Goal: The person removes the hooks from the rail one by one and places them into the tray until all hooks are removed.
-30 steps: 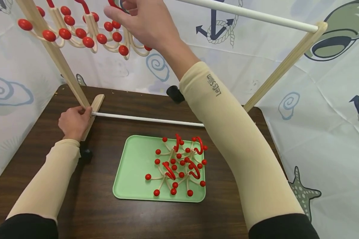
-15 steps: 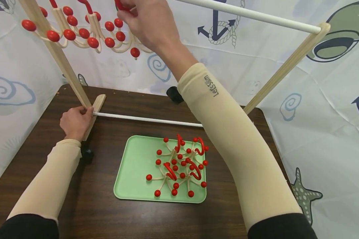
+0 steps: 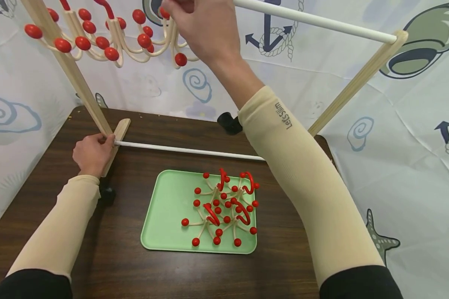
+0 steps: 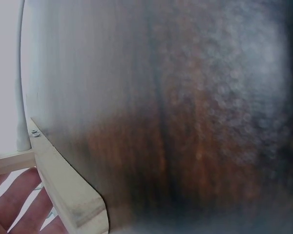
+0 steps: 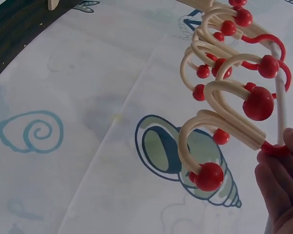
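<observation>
My right hand (image 3: 211, 35), high at the top of the head view, pinches the red hook (image 5: 273, 149) of a beige several-armed hanger tipped with red balls (image 5: 258, 103). This hanger dangles just below the white top rod (image 3: 314, 20); its hook's upper part is hidden behind my fingers. Two similar hangers (image 3: 114, 37) hang to its left by their red hooks. Low on the left, my left hand (image 3: 91, 153) grips the foot of the rack's wooden post (image 3: 72, 74). In the left wrist view its fingers (image 4: 17, 197) curl behind the wood.
A green tray (image 3: 161, 207) on the dark table (image 3: 127, 265) bears several more red-hooked hangers (image 3: 209, 220) on its right side. A white lower rod (image 3: 187, 149) spans the rack behind it. The right post (image 3: 359, 79) slants up to the top rod. Patterned cloth (image 3: 415, 166) surrounds the table.
My right hand has shifted to the right along the top rod, and the hanger it pinches has moved and turned with it. The left hand stays on the post.
</observation>
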`<state>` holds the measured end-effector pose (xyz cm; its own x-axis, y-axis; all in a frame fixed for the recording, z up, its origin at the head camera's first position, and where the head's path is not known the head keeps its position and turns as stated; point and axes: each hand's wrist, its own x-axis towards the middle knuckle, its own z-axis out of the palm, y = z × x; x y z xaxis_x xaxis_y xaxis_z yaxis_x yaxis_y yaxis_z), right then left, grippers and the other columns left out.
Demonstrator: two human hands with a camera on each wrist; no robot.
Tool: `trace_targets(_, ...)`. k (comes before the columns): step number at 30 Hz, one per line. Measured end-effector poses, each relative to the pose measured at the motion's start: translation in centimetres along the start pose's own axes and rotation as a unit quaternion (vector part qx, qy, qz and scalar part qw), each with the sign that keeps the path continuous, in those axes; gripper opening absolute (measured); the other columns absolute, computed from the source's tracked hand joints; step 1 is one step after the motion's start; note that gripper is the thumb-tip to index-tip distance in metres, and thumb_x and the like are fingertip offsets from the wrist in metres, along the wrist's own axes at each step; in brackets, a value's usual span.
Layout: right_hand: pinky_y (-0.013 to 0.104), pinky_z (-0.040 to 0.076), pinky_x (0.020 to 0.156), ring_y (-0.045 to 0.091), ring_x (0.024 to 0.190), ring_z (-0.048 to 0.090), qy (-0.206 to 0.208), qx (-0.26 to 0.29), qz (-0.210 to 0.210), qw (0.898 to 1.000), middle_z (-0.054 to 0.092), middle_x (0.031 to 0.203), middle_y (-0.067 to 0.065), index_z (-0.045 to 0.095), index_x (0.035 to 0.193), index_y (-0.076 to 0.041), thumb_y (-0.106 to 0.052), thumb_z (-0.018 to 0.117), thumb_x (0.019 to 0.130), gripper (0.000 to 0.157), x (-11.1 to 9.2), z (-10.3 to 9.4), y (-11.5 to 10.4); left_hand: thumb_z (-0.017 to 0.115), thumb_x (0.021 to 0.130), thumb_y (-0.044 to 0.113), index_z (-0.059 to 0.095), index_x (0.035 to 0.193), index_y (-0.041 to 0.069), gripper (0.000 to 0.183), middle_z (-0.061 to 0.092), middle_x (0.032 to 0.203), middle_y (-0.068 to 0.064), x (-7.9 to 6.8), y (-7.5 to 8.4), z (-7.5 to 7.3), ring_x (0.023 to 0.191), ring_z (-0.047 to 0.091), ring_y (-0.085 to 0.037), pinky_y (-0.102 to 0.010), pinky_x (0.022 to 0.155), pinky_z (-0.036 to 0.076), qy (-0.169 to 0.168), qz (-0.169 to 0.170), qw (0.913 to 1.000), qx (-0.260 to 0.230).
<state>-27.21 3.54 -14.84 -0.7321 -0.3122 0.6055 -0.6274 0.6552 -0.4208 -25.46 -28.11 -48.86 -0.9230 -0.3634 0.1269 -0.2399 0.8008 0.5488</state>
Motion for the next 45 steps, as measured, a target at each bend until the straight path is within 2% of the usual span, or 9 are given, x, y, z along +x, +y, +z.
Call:
trace_targets(7,0.013,0.044,0.086,0.005,0.098,0.067,0.082,0.067,-0.05,0.993,0.071,0.11,0.006,0.067,0.118,-0.002,-0.017,0.068,0.093,0.029,-2.3,-2.4,1.6,0.043,0.099,0.051,0.066,0.12,-0.003,0.062,0.068,0.1,-0.027,0.0,0.4,0.3,0.082,0.061,-0.042,-0.051,0.066,0.037,-0.003,0.007,0.9999,-0.008)
trace_targets(11,0.016,0.047,0.085,0.005,0.095,0.069,0.09,0.065,-0.095,0.989,0.073,0.105,0.009,0.071,0.11,0.001,-0.015,0.068,0.093,0.024,-4.0,-3.6,2.5,0.042,0.099,0.052,0.067,0.119,-0.003,0.064,0.068,0.1,-0.027,0.3,0.5,0.3,0.081,0.06,-0.042,-0.049,0.064,0.037,-0.004,0.007,0.9999,-0.007)
trace_targets(15,0.016,0.048,0.083,0.007,0.09,0.07,0.036,0.049,-0.099,0.993,0.075,0.1,0.007,0.074,0.105,0.0,-0.018,0.068,0.093,0.022,-5.9,-3.5,3.3,0.041,0.099,0.053,0.066,0.12,-0.003,0.065,0.068,0.101,-0.027,0.3,0.2,0.2,0.083,0.06,-0.042,-0.05,0.066,0.037,-0.006,0.001,1.0,-0.005)
trace_targets(19,0.017,0.049,0.077,0.007,0.08,0.07,-0.033,0.051,-0.087,0.994,0.075,0.091,0.005,0.076,0.096,-0.002,-0.016,0.071,0.09,0.016,-7.7,-1.9,3.9,0.041,0.099,0.052,0.066,0.12,-0.003,0.064,0.068,0.101,-0.027,0.2,0.2,0.1,0.084,0.061,-0.043,-0.051,0.067,0.037,-0.007,-0.001,1.0,-0.007)
trace_targets(23,0.02,0.05,0.073,0.006,0.073,0.067,-0.116,0.048,-0.101,0.987,0.074,0.082,0.001,0.077,0.089,-0.005,-0.016,0.073,0.088,0.012,-9.4,0.3,4.5,0.041,0.099,0.052,0.067,0.12,-0.003,0.063,0.068,0.101,-0.027,0.1,0.2,0.1,0.083,0.061,-0.042,-0.049,0.065,0.037,-0.004,-0.004,1.0,-0.004)
trace_targets(30,0.023,0.041,0.062,0.005,0.061,0.053,-0.236,-0.001,-0.099,0.967,0.066,0.071,-0.01,0.076,0.085,-0.015,-0.027,0.073,0.089,0.012,-12.8,4.4,5.2,0.042,0.099,0.05,0.067,0.119,-0.003,0.061,0.068,0.1,-0.027,0.0,0.3,-0.1,0.083,0.061,-0.043,-0.05,0.065,0.037,0.002,-0.001,1.0,-0.005)
trace_targets(38,0.021,0.046,0.074,-0.001,0.078,0.062,-0.368,-0.013,-0.045,0.929,0.07,0.083,-0.013,0.076,0.094,-0.019,-0.032,0.073,0.089,0.014,-15.8,7.8,5.1,0.041,0.099,0.051,0.067,0.117,-0.003,0.063,0.068,0.099,-0.027,-0.1,0.5,-0.1,0.081,0.061,-0.042,-0.047,0.062,0.036,0.004,-0.007,1.0,-0.005)
trace_targets(41,0.021,0.046,0.074,-0.001,0.079,0.062,-0.399,-0.026,-0.043,0.915,0.07,0.085,-0.013,0.077,0.095,-0.021,-0.033,0.073,0.089,0.014,-16.6,9.0,5.1,0.04,0.099,0.052,0.068,0.117,-0.002,0.063,0.068,0.1,-0.027,0.0,0.5,-0.1,0.082,0.06,-0.043,-0.047,0.062,0.036,0.006,-0.007,0.9999,-0.005)
trace_targets(45,0.02,0.046,0.072,-0.003,0.076,0.059,-0.413,-0.029,-0.053,0.909,0.068,0.082,-0.017,0.076,0.092,-0.023,-0.034,0.073,0.089,0.012,-17.6,10.3,5.2,0.041,0.099,0.051,0.068,0.116,-0.002,0.062,0.068,0.099,-0.027,-0.1,0.4,0.0,0.082,0.061,-0.043,-0.048,0.062,0.037,0.008,-0.008,0.9999,0.001)
